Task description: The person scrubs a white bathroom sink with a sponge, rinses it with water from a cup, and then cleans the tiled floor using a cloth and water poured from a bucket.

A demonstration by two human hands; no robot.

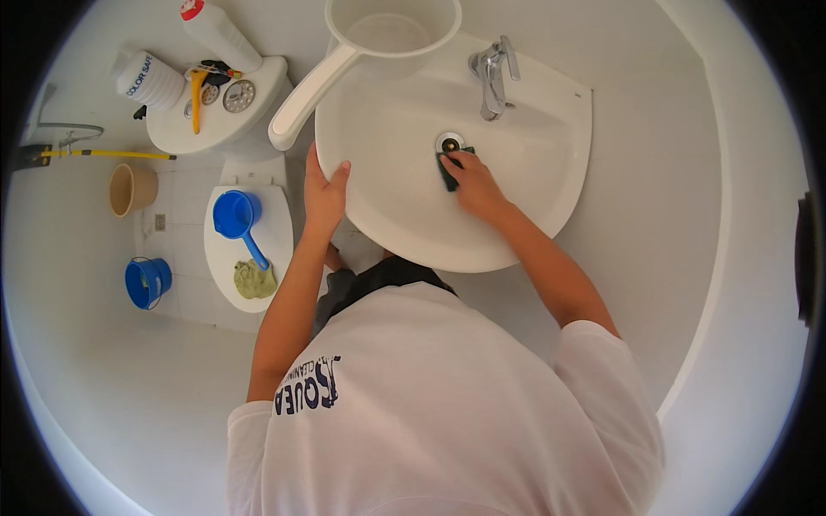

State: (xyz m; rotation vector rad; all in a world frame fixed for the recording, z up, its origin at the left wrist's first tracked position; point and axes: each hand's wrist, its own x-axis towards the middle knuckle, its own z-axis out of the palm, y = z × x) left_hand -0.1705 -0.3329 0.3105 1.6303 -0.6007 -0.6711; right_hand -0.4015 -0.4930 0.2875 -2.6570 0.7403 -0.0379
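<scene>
Sponge point(448, 172) beside drain point(449, 143), left hand point(324, 194) gripping basin rim point(320, 163)

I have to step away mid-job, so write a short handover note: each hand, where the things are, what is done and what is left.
Right hand: pressing a dark scrub pad into the sink bowl, right beside the drain.
Left hand: gripping the sink's left rim, holding nothing.
White dipper sits on the sink's back edge; tap is behind the drain, no water seen running.
Done: cannot tell how much of the bowl is scrubbed.
Left: probably the rest of the bowl and a rinse.
</scene>
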